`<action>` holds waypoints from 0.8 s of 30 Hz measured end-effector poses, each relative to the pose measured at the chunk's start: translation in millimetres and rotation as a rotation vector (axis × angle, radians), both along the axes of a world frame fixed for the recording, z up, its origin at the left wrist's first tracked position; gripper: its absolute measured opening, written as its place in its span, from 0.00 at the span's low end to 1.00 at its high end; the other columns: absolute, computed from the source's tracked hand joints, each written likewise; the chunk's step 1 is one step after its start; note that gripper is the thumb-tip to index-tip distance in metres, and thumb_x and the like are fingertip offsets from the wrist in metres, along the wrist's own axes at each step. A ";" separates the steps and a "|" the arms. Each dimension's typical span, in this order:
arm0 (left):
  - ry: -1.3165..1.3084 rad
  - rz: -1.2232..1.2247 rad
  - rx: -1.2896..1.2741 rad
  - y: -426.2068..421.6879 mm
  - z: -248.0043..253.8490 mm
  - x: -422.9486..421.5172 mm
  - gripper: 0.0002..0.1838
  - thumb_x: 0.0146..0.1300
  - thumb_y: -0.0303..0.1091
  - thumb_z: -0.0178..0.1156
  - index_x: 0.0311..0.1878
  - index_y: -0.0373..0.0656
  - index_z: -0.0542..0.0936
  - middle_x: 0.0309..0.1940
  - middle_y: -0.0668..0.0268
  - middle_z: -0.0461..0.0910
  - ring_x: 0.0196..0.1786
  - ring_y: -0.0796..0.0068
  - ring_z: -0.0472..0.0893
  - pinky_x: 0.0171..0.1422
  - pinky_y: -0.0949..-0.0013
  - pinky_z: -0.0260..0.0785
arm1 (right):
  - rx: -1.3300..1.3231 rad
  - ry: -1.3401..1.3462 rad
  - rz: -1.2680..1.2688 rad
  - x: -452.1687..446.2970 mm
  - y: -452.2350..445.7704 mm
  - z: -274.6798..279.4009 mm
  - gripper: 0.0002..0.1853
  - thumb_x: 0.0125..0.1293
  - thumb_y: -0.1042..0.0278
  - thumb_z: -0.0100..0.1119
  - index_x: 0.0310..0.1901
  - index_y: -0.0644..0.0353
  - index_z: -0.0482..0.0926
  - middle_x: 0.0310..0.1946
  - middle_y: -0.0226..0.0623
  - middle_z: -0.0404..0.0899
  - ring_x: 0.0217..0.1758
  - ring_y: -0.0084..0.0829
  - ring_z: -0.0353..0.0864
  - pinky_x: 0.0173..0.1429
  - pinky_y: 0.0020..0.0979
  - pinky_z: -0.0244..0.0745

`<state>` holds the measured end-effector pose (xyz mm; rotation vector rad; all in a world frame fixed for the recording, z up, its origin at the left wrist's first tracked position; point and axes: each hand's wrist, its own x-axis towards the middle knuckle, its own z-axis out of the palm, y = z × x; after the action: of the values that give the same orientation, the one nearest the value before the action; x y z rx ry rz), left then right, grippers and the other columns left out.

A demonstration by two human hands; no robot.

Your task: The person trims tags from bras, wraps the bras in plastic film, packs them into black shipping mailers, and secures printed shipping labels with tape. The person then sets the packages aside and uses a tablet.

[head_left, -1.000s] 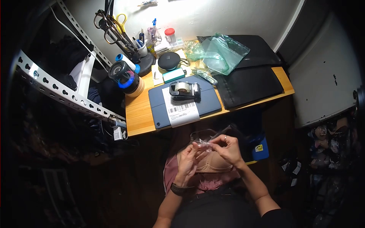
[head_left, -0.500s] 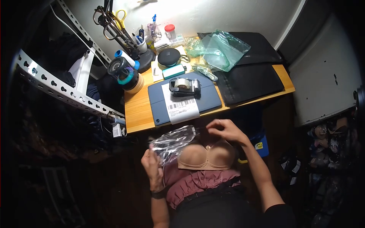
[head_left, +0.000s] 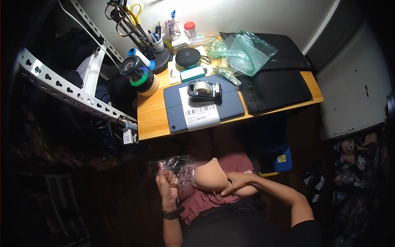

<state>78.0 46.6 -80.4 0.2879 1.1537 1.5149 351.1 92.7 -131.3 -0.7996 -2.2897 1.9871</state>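
Note:
A beige bra (head_left: 209, 175) with moulded cups lies across my lap, over wine-coloured shorts. My right hand (head_left: 240, 182) grips it around the middle, between the cups, the fingers bent over its lower edge. My left hand (head_left: 167, 188) is closed on a crinkled clear plastic bag (head_left: 184, 168), raised just left of the bra. The bag touches or overlaps the left cup's edge; I cannot tell which. Part of the right cup is hidden under my right hand and forearm.
On the wooden desk (head_left: 150, 119) ahead are a tape dispenser (head_left: 204, 91) on a blue-grey tablet case (head_left: 234, 103), a printed label (head_left: 201, 117), green plastic bags (head_left: 247, 53) and black pouches (head_left: 279, 90). A white metal shelf (head_left: 74, 90) stands left; a blue bin (head_left: 283, 160) sits below.
My right hand has come down from above the bra and taken hold of its middle. The bra has turned and tilted. The plastic bag has lowered and bunched up in my left hand.

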 end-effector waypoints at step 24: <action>1.342 -0.539 0.230 45.6 -59.6 98.1 0.13 0.64 0.38 0.53 0.44 0.42 0.79 0.33 0.50 0.80 0.40 0.50 0.79 0.41 0.56 0.70 | 0.052 -0.127 -0.019 -30.4 6.8 -107.7 0.18 0.59 0.69 0.49 0.50 0.67 0.72 0.44 0.54 0.77 0.51 0.46 0.75 0.55 0.42 0.71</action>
<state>176.0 92.2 -140.0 1.8007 1.6649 0.8524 320.7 99.5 -239.1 -0.9662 -2.3802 1.9136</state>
